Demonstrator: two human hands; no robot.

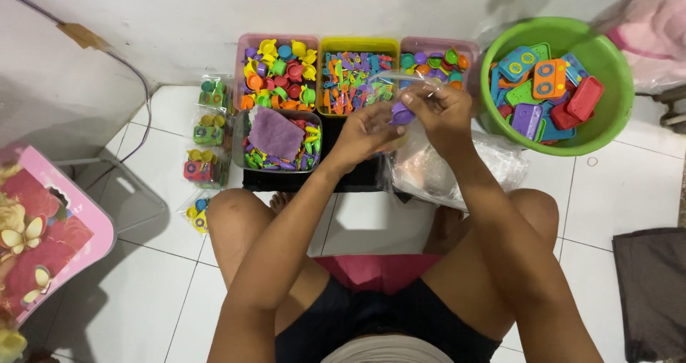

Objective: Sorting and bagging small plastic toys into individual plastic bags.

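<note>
Head view shows a small purple toy piece [401, 114] pinched between both hands, its shape too hidden to tell which way it points. Left hand [364, 131] grips from below-left, right hand [439, 109] from above-right with a clear plastic bag [421, 79], over coloured toy bins [357, 84] on the white tiled floor [614, 191]

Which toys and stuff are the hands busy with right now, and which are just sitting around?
In use:
left hand and right hand, holding a small purple toy piece and a clear plastic bag.

Just sitting:
trays of colourful toy pieces, green basin of toy stoves, filled packets on the floor, pile of clear bags, pink table.
</note>
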